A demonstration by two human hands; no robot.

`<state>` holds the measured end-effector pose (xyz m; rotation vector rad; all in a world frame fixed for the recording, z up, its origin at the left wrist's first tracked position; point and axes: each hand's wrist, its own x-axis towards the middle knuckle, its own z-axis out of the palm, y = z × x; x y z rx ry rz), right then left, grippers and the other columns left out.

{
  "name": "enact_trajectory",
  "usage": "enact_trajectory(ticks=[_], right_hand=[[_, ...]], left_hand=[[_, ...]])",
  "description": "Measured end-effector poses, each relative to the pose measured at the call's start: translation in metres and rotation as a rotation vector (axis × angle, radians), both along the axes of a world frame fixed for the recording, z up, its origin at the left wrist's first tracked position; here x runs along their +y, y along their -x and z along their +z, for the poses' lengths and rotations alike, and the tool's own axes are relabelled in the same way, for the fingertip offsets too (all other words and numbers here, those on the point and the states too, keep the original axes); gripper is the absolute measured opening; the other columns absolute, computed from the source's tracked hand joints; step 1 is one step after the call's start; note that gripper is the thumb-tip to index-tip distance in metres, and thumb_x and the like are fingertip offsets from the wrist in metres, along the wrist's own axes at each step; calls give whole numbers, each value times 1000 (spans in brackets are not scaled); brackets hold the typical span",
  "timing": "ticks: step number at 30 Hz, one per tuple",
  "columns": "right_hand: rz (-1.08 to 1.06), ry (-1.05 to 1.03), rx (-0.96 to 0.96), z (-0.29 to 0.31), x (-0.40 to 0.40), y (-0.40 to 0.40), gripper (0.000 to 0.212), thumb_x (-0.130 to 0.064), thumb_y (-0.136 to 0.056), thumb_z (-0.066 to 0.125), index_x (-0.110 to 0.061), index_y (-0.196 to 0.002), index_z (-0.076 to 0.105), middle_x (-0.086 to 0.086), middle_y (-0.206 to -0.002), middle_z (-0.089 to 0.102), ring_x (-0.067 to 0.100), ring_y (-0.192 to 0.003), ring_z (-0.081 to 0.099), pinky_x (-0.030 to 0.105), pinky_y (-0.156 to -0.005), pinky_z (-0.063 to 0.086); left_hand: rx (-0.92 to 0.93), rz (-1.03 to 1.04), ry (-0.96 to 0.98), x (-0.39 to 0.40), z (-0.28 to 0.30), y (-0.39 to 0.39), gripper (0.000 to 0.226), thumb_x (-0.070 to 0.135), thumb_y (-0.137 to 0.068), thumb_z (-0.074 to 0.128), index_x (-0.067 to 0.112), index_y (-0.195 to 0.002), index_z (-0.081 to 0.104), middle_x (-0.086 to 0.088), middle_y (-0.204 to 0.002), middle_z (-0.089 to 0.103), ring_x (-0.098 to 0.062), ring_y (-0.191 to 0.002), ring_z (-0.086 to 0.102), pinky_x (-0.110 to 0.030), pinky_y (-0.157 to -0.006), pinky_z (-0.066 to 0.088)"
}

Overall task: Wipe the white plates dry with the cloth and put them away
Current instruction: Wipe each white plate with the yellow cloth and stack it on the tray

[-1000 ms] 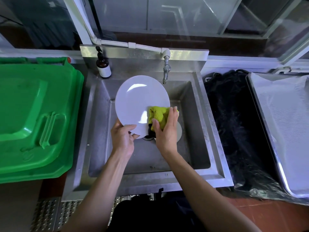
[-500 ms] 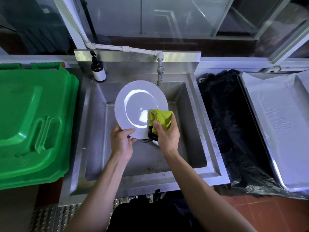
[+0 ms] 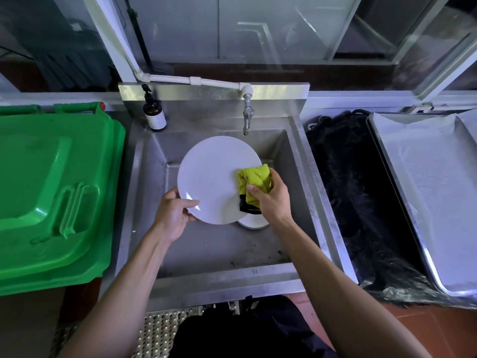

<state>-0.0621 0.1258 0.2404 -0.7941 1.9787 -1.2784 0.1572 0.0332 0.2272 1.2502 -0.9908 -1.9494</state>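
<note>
Filling the left of the view was a large green plastic bin lid (image 3: 51, 192), and on the far right lay a wide steel tray lined with white mesh (image 3: 426, 192), with a heap of black netting (image 3: 358, 202) between it and the basin. The square stainless steel sink (image 3: 222, 249) sat in the middle under a small metal tap (image 3: 247, 117), a brown pump bottle with a white label (image 3: 154, 113) standing on its back left corner. Over the basin a round white plate (image 3: 214, 177) was held tilted, clear of the sink floor. The left hand (image 3: 174, 215) gripped its lower left rim, thumb across the face and fingers behind. The right hand (image 3: 272, 200) clutched a bunched yellow-green cloth with a black edge (image 3: 254, 183), pressed against the plate's right side. Beneath that hand, part of a second white plate (image 3: 254, 223) showed on the sink floor, mostly hidden. As a judgement, the work looked to be in its early or middle part: one plate was under the cloth, not yet put away, and at least one more waited in the sink. No dried plates could be seen stored anywhere in view, and whether the held plate was already dry could not be told.
</note>
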Motion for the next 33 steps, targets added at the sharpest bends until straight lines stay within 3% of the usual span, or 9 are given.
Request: enact_trajectory(ticks=[3, 7, 12, 18, 21, 25, 28, 30, 33], right_hand=[[59, 6, 19, 3, -4, 11, 60, -19, -84, 80, -24, -138, 55, -8, -112, 71, 8, -103, 67, 27, -88, 55], [190, -22, 97, 10, -10, 24, 65, -14, -81, 81, -26, -139, 55, -17, -109, 68, -12, -96, 62, 4, -72, 45], [312, -45, 188, 16, -18, 31, 72, -9, -76, 84, -25, -139, 53, -24, -105, 61, -24, -92, 55, -3, -70, 40], [342, -24, 276, 19, -23, 32, 71, -10, -72, 85, -28, -134, 56, -23, -102, 61, -21, -93, 54, -2, -73, 39], [375, -5, 299, 19, -26, 30, 66, -11, -73, 84, -31, -131, 57, -13, -109, 64, -4, -93, 57, 1, -74, 40], [343, 23, 348, 12, -25, 27, 52, -17, -74, 78, -26, -120, 56, -5, -108, 60, 12, -97, 56, 16, -73, 44], [284, 82, 421, 5, -19, 27, 47, -11, -76, 74, -25, -116, 54, -5, -107, 59, 20, -99, 56, 26, -73, 45], [246, 129, 512, 1, -13, 30, 49, -4, -76, 70, -21, -119, 55, -4, -109, 58, 24, -101, 53, 34, -78, 43], [191, 178, 648, -3, -7, 37, 53, 6, -73, 66, -12, -122, 57, 3, -111, 58, 27, -97, 50, 41, -81, 44]], left_hand=[[-90, -122, 31, -13, 5, -6, 42, -2, -64, 65, 8, -105, 69, -12, -104, 76, -36, -91, 69, -46, -62, 59], [-178, -279, 49, -27, 10, -12, 46, 2, -64, 66, 10, -109, 68, -10, -107, 76, -32, -93, 71, -43, -63, 59], [-299, -439, 129, -38, 16, -10, 39, -7, -81, 63, 23, -103, 73, 1, -99, 78, -26, -94, 72, -37, -59, 59], [-430, -515, 239, -54, 25, -2, 45, -13, -85, 60, 26, -103, 71, 6, -91, 78, -18, -85, 73, -34, -56, 56], [-498, -553, 312, -62, 27, 3, 42, -15, -84, 62, 24, -96, 70, 9, -82, 76, -14, -79, 71, -25, -55, 53], [-563, -578, 415, -67, 26, 14, 42, -16, -83, 64, 23, -96, 72, 10, -87, 73, -12, -84, 67, -30, -73, 54], [-604, -510, 523, -60, 21, 26, 47, -15, -82, 62, 24, -107, 75, 6, -91, 75, -9, -81, 64, -25, -72, 50], [-555, -412, 541, -53, 15, 35, 47, -13, -83, 60, 25, -105, 76, 4, -95, 76, -9, -83, 65, -24, -72, 50], [-384, -252, 466, -40, 8, 48, 53, -9, -85, 56, 36, -105, 76, 24, -95, 76, 5, -86, 66, -16, -75, 50]])
